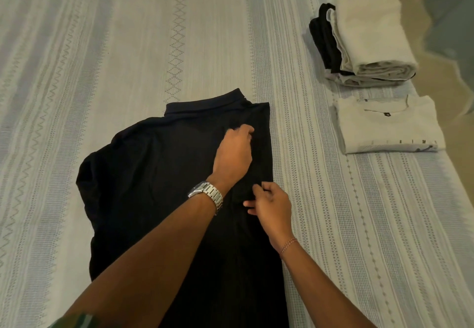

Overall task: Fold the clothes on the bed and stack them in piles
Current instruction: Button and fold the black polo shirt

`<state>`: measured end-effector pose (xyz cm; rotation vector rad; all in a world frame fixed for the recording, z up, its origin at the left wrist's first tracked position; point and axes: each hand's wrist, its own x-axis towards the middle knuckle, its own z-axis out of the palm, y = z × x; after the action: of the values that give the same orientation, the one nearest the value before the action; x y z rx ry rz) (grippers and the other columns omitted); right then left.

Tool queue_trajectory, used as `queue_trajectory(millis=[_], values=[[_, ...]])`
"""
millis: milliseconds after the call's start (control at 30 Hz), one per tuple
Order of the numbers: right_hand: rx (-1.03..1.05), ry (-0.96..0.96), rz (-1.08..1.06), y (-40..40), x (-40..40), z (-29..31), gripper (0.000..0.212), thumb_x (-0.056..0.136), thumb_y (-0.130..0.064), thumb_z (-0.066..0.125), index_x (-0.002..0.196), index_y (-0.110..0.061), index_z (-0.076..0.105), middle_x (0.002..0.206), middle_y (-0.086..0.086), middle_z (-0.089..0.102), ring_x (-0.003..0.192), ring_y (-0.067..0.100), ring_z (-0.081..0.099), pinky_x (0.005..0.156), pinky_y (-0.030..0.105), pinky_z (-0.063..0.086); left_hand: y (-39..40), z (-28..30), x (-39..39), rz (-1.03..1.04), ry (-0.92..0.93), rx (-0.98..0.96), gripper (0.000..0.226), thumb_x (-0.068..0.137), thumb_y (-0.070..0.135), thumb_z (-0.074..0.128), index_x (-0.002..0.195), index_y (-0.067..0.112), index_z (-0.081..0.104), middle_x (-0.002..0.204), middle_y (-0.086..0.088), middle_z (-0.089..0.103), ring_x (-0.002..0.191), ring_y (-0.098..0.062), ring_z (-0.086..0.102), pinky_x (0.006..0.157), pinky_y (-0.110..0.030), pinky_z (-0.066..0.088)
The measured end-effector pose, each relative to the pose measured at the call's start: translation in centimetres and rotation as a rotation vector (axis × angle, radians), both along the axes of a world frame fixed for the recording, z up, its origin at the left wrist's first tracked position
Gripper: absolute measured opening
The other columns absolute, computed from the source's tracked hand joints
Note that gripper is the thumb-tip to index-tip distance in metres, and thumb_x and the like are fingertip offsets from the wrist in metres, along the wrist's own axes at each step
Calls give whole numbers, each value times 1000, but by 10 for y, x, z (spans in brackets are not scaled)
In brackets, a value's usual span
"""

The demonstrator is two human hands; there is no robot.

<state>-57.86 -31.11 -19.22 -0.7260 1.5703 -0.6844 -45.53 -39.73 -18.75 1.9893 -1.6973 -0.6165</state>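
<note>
A black collared shirt (154,179) lies flat on the bed (128,33), collar away from me, its right side folded inward to a straight edge. My left hand (234,152), a metal watch on its wrist, pinches the fabric near the right shoulder with curled fingers. Nearer to me, my right hand (269,203) pinches the folded sleeve at the shirt's right edge. The shirt's left sleeve is spread out to the left.
A folded white t-shirt (387,125) lies by the bed's right edge. Behind it stands a pile of folded white and black clothes (359,40). The floor (436,20) shows beyond the right edge. The bedcover is pale and striped.
</note>
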Motion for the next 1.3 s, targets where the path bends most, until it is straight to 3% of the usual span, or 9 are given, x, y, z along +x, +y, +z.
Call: queue_trajectory(millis=[100,267,433,567,667,800,1100,1200,1300], values=[[-33,191,118,-6,5,0,31,85,-53,75,93,-27,62,65,-6,73,64,10,73,68,38,62,-4,1,14,-133,-192,17,43,102,12,52,145,14,49,136,-7,57,121,-25,51,95,-43,51],[-42,244,141,-7,6,-10,19,94,-31,70,78,-23,62,65,-2,71,61,11,73,71,47,62,-21,3,30,-346,-465,125,49,103,36,52,148,16,45,142,-5,50,124,-25,49,99,-40,47],[-29,82,118,-9,-4,-4,6,100,-22,63,96,-19,63,86,5,73,70,14,75,72,44,64,-37,6,38,-297,-335,126,24,101,36,57,115,18,64,112,-3,59,101,-20,58,77,-32,45],[-220,249,106,-7,-16,-1,17,99,-23,63,109,-25,49,82,0,70,66,13,69,64,34,60,-41,8,33,-191,-165,20,16,102,33,56,104,20,64,100,1,62,88,-15,58,73,-33,47],[-293,404,194,-3,-20,-4,13,99,-25,62,108,-31,54,74,-7,66,62,9,63,60,39,57,-36,0,26,-182,-217,43,17,103,35,53,108,21,61,102,0,61,90,-17,58,75,-38,52],[-269,595,300,-1,-15,-7,23,93,-52,64,109,-40,52,84,-16,61,74,3,60,63,31,53,-29,-11,16,-166,-284,2,26,103,32,53,124,17,57,118,-4,57,103,-20,55,76,-36,54],[-149,707,241,1,-15,-7,17,95,-43,63,83,-31,60,81,-14,58,68,2,56,55,24,38,-19,-21,14,-110,-474,10,45,101,47,50,129,11,57,127,-10,54,115,-27,49,92,-40,46],[-251,703,214,-11,-13,-3,13,95,-38,63,88,-30,57,87,-16,56,77,3,57,60,25,40,-21,-18,15,-14,-372,2,51,100,46,53,138,11,52,138,-12,50,122,-29,47,96,-41,47],[-361,644,232,-41,-2,-2,22,98,-41,59,110,-23,56,106,-12,56,99,8,53,77,28,45,-34,-16,17,-15,-253,3,52,102,43,52,143,13,48,140,-9,52,125,-27,47,102,-42,44]])
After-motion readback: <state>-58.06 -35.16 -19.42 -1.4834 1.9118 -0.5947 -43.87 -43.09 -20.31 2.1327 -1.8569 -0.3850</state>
